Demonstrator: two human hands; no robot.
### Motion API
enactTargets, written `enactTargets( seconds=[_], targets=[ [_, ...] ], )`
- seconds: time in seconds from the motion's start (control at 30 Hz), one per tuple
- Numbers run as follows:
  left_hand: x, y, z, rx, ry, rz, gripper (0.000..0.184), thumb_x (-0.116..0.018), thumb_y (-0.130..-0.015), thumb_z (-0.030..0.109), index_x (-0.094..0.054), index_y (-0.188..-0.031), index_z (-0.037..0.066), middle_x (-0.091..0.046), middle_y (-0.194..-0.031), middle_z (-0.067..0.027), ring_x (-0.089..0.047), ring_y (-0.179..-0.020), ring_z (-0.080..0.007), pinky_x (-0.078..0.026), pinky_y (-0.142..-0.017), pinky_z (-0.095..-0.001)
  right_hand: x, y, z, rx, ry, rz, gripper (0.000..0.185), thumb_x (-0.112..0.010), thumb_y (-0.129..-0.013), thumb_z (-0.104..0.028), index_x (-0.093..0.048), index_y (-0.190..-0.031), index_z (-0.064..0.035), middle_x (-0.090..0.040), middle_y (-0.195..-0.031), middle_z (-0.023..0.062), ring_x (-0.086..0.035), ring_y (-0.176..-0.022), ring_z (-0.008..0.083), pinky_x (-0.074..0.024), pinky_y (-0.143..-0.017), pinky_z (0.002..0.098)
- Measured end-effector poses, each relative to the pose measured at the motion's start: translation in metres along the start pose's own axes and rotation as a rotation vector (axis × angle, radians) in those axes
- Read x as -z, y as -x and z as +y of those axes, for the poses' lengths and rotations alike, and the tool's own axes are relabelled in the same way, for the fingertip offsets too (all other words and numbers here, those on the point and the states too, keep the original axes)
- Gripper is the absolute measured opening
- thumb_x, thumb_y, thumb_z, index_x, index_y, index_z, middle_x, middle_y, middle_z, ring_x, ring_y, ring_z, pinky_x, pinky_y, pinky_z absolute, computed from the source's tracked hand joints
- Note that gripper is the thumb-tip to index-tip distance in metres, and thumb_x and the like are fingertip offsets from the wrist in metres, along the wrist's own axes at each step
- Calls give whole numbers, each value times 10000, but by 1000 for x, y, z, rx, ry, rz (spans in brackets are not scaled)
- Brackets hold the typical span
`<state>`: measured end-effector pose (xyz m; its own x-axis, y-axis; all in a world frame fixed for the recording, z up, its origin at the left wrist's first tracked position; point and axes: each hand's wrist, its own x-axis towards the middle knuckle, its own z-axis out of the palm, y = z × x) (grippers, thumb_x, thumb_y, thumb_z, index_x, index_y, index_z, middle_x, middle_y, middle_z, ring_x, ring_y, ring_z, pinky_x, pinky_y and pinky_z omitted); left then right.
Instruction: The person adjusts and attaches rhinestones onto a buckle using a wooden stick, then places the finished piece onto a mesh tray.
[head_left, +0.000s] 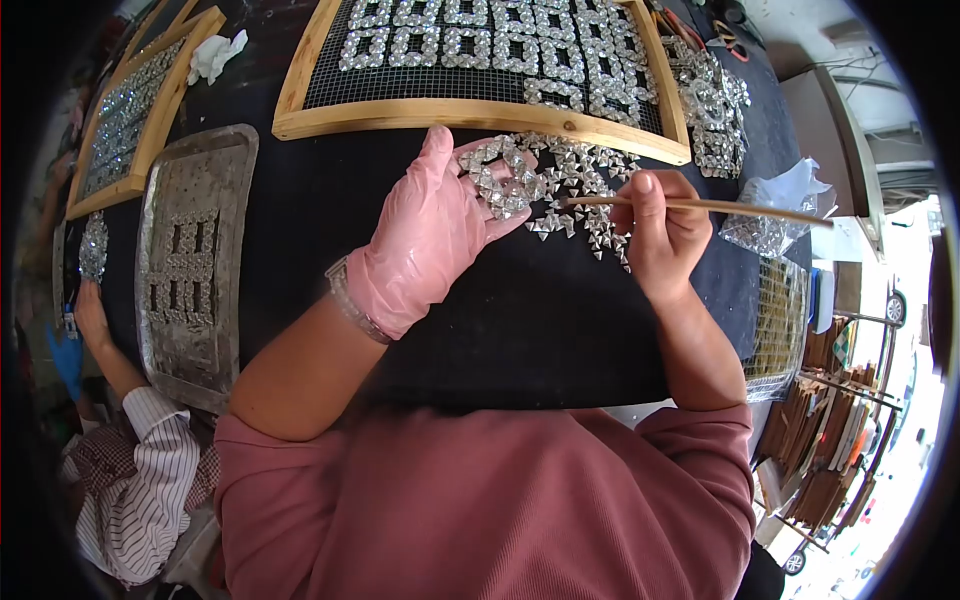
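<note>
My left hand (pixel 415 245), in a thin pink glove, is turned palm up and holds a ring-shaped rhinestone piece (pixel 488 205) on its fingers. The thumb points up and away from the piece. Pinched between the thumb and fingers of my right hand (pixel 662 225) is a thin wooden stick (pixel 745 209). Its dark tip points left, just right of the rhinestone piece, over loose triangular rhinestones (pixel 600 190) scattered on the black tabletop. Whether the tip touches a stone I cannot tell.
Beyond my hands, a wooden frame (pixel 470 117) with mesh bears rows of finished rhinestone pieces. More pieces lie on a metal tray (pixel 225 290) at left. A plastic bag (pixel 775 215) sits at right. A co-worker's hand (pixel 92 315) works at far left.
</note>
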<state>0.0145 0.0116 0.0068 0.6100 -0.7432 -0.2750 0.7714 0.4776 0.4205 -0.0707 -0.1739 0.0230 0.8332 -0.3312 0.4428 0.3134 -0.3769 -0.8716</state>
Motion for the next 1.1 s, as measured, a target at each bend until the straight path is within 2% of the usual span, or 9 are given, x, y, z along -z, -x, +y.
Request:
enactTargets(
  seconds=[0.03, 0.13, 0.3, 0.43, 0.53, 0.63, 0.83, 1.03, 1.1],
  targets=[
    [0, 0, -1, 4, 2, 1, 583, -302, -947, 475, -387, -1258, -11, -483, -1252, -190, -489, -1153, -290, -354, -995, -434, 0, 2, 2, 51, -39, -24, 193, -532, -917, -145, -546, -796, 5, -572, -613, 62, -510, -489, 77, -402, -442, 193],
    [1, 0, -4, 13, 19, -32, 584, -307, -947, 472, -383, -1259, -17, -479, -1255, -192, -485, -1156, -290, -346, -1004, -444, -8, 7, -1, 148, -100, -15, 137, -622, -859, -101, -582, -777, 1, -586, -619, 32, -521, -505, 67, -390, -438, 192],
    [2, 0, -6, 27, 77, -71, 580, -303, -952, 454, -373, -1259, -33, -464, -1262, -207, -459, -1176, -305, -319, -1027, -457, -9, 5, 3, 373, 144, -88, 217, -737, -741, -126, -547, -753, -21, -582, -601, 88, -549, -470, 167, -406, -424, 246],
    [1, -1, -7, 12, 47, -86, 512, -325, -941, 491, -437, -1188, 57, -554, -1150, -129, -530, -1078, -251, -368, -965, -441, -11, 1, -1, 533, 278, -129, 287, -756, -705, -217, -527, -749, -48, -537, -554, 51, -523, -440, 184, -378, -385, 262],
    [1, -1, -7, 21, 59, -80, 506, -310, -946, 486, -439, -1178, 55, -556, -1142, -132, -532, -1072, -255, -368, -967, -446, -13, -1, 1, 626, 307, -145, 307, -762, -687, -232, -515, -749, -61, -522, -549, 41, -513, -434, 178, -381, -382, 268],
    [0, -1, -5, 38, 124, -55, 576, -269, -963, 437, -369, -1254, -51, -467, -1240, -229, -464, -1151, -329, -314, -1035, -465, -14, -2, 1, 749, 362, -161, 339, -769, -669, -254, -505, -778, -70, -522, -556, 32, -510, -433, 177, -387, -380, 271],
    [1, -1, -5, 16, 127, -73, 566, -290, -962, 430, -382, -1242, -53, -479, -1226, -232, -491, -1122, -324, -353, -1010, -454, -13, 0, 1, 873, 462, -182, 437, -784, -630, -310, -491, -847, -69, -529, -586, 8, -502, -438, 156, -394, -389, 257],
    [5, -1, -5, 12, 132, -152, 566, -301, -959, 435, -386, -1244, -48, -487, -1224, -228, -498, -1121, -315, -363, -1003, -447, -10, 2, -3, 857, 432, -254, 317, -716, -748, -261, -529, -849, -27, -569, -612, 70, -561, -485, 203, -451, -432, 290],
    [4, -1, -5, 7, 108, -97, 568, -302, -957, 443, -391, -1243, -39, -487, -1231, -218, -495, -1131, -307, -363, -1002, -445, -8, -2, 4, 867, 355, -126, 369, -753, -695, -244, -505, -880, -42, -576, -627, 60, -548, -479, 190, -441, -424, 281]
  ],
)
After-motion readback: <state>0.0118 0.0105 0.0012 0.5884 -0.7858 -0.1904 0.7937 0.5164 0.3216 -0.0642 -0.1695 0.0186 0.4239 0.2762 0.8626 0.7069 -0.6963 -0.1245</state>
